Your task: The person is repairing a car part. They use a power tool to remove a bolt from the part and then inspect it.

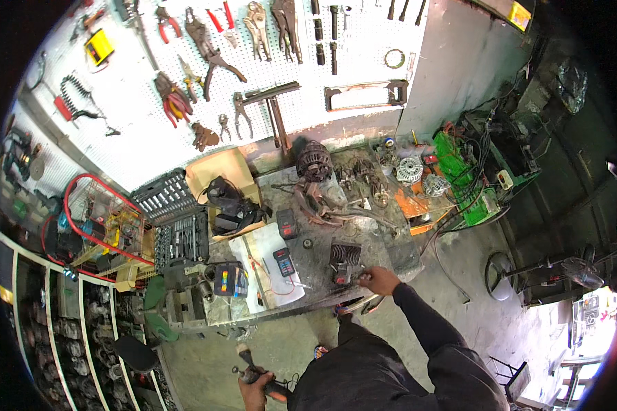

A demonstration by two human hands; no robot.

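Observation:
Low in the picture, my left hand [255, 392] is wrapped round a dark handheld power tool [251, 373] with an orange part and a pale tip pointing up; its exact kind does not show. My right hand [379, 281] reaches over the front edge of the workbench [315, 291], fingers drawn together; whatever they hold, if anything, is hidden. Just left of those fingers lies a black ridged block [346, 260] with a red mark on its lower part. Further left, a multimeter [283, 262] with a red lead rests on white paper [264, 240].
An alternator [313, 162] and metal parts stand at the bench's back. Socket sets [179, 240] and a vise [184, 305] are at the left. Pliers and a hacksaw [367, 96] hang on the pegboard. A green-sided machine [459, 178] with cables borders the right.

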